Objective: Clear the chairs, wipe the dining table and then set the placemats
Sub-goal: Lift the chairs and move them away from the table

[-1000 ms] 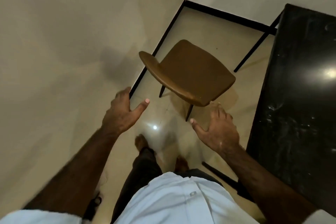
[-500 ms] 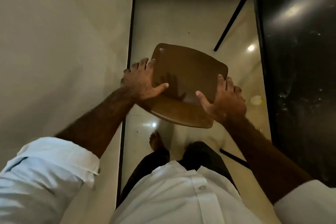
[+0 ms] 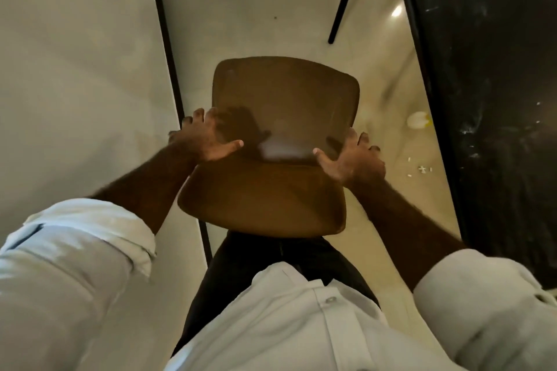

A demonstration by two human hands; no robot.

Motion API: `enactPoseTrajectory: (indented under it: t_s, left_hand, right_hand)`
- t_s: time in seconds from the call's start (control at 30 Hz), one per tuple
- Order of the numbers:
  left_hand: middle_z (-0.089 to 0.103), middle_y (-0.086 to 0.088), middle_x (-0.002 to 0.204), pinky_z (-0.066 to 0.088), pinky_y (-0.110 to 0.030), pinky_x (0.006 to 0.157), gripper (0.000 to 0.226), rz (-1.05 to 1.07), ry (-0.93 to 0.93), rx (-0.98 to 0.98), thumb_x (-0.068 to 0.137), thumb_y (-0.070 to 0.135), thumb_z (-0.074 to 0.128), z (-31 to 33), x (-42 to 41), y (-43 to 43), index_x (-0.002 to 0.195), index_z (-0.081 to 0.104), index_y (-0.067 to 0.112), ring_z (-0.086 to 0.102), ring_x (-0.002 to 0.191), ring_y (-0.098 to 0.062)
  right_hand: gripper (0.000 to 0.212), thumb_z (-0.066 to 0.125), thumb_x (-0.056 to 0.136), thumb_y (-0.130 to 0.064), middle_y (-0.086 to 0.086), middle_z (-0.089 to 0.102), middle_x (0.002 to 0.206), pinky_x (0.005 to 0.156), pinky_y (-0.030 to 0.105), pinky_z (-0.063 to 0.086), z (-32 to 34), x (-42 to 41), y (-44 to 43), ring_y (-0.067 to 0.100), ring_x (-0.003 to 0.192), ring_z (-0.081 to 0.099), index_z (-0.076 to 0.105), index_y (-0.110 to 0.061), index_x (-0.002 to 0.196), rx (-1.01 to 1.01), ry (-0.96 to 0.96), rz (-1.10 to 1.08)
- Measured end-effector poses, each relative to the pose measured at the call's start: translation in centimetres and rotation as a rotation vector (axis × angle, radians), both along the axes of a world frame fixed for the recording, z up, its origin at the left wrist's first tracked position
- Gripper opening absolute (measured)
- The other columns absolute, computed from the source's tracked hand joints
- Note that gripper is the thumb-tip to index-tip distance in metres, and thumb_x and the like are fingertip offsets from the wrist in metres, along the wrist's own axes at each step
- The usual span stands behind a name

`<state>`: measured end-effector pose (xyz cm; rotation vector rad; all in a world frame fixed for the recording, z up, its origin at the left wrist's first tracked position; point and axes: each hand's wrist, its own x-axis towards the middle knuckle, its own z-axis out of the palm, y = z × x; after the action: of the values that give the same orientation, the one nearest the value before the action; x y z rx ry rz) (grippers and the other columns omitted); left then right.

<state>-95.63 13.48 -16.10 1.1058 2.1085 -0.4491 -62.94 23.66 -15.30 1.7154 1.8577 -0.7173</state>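
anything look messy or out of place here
Yes: a pale crumpled scrap and small white crumbs lie on the floor beside the dark table, whose top shows white smears. The chair, gripped by left hand and right hand, looks intact.

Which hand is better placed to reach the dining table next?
Probably the right hand: it grips the chair on the side facing the dining table; the left hand is beside the wall.
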Motion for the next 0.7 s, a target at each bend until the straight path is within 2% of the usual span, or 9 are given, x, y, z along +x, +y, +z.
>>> enactPoseTrajectory:
  t_s: [0.13,0.27,0.33,0.4,0.5,0.53,0.63,0.7]
  left_hand:
    - [0.008,-0.016,0.183,0.031,-0.077,0.124,0.129,0.041,-0.056,-0.056,0.08,0.096,0.061,-3.1,-1.6,1.1,0.174,0.004,0.028,0.016,0.164,-0.055]
    - [0.012,-0.022,0.182,0.032,-0.068,0.126,0.126,0.134,-0.131,-0.144,0.085,0.09,0.063,-6.1,-1.6,0.9,0.176,0.007,0.022,0.021,0.164,-0.054]
    - [0.019,-0.023,0.18,0.037,-0.065,0.125,0.127,0.245,-0.21,-0.153,0.085,0.086,0.068,-7.7,-1.7,0.7,0.175,0.01,0.018,0.028,0.162,-0.052]
    - [0.032,-0.022,0.176,0.043,-0.061,0.121,0.126,0.472,-0.312,-0.194,0.083,0.08,0.076,-8.5,-1.7,0.5,0.173,0.017,0.014,0.04,0.157,-0.05]
    - [0.057,-0.018,0.159,0.048,-0.06,0.119,0.098,0.751,-0.511,-0.309,0.086,0.063,0.085,-8.6,-2.3,0.0,0.158,0.048,0.01,0.058,0.143,-0.045]
    - [0.061,-0.019,0.154,0.048,-0.062,0.12,0.09,0.813,-0.562,-0.329,0.085,0.056,0.088,-8.6,-2.5,-0.2,0.154,0.053,0.008,0.062,0.139,-0.045]
    - [0.065,-0.022,0.143,0.048,-0.065,0.119,0.077,0.922,-0.613,-0.364,0.09,0.037,0.09,-8.8,-3.1,-1.1,0.15,0.054,0.005,0.063,0.137,-0.047]
    - [0.07,-0.021,0.134,0.054,-0.065,0.113,0.078,0.93,-0.602,-0.33,0.084,0.033,0.095,-9.0,-3.3,-1.5,0.146,0.057,0.004,0.069,0.126,-0.045]
  right_hand:
    - [0.117,0.063,0.085,-0.09,0.021,0.032,0.171,0.111,0.063,0.05,-3.3,0.1,0.7,0.054,0.15,0.041,0.022,-0.018,0.169,-0.11,0.015,-0.173]
    - [0.109,0.084,0.087,-0.066,0.023,0.043,0.161,0.103,0.052,0.057,-5.9,0.3,0.3,0.047,0.143,0.053,0.029,-0.01,0.163,-0.314,0.08,-0.51]
    - [0.102,0.089,0.088,-0.052,0.023,0.051,0.157,0.097,0.051,0.057,-6.8,0.3,-0.5,0.045,0.136,0.06,0.033,-0.008,0.16,-0.435,0.095,-0.668]
    - [0.087,0.088,0.092,-0.042,0.023,0.058,0.152,0.094,0.05,0.055,-7.2,0.1,-1.1,0.045,0.132,0.064,0.043,-0.004,0.156,-0.535,0.121,-0.804]
    - [0.083,0.088,0.092,-0.041,0.025,0.062,0.15,0.104,0.056,0.052,-7.1,0.2,-0.9,0.046,0.132,0.064,0.05,0.0,0.153,-0.641,0.147,-0.952]
    - [0.084,0.089,0.091,-0.041,0.025,0.063,0.149,0.106,0.058,0.052,-7.0,0.3,-0.6,0.046,0.13,0.065,0.051,0.001,0.153,-0.674,0.152,-0.984]
    - [0.08,0.091,0.089,-0.039,0.027,0.066,0.144,0.094,0.056,0.052,-7.1,0.5,-0.4,0.046,0.121,0.068,0.055,0.002,0.147,-0.712,0.153,-1.051]
    - [0.086,0.096,0.084,-0.039,0.026,0.067,0.142,0.09,0.055,0.054,-7.6,0.6,-0.8,0.044,0.111,0.069,0.056,0.001,0.148,-0.661,0.154,-1.053]
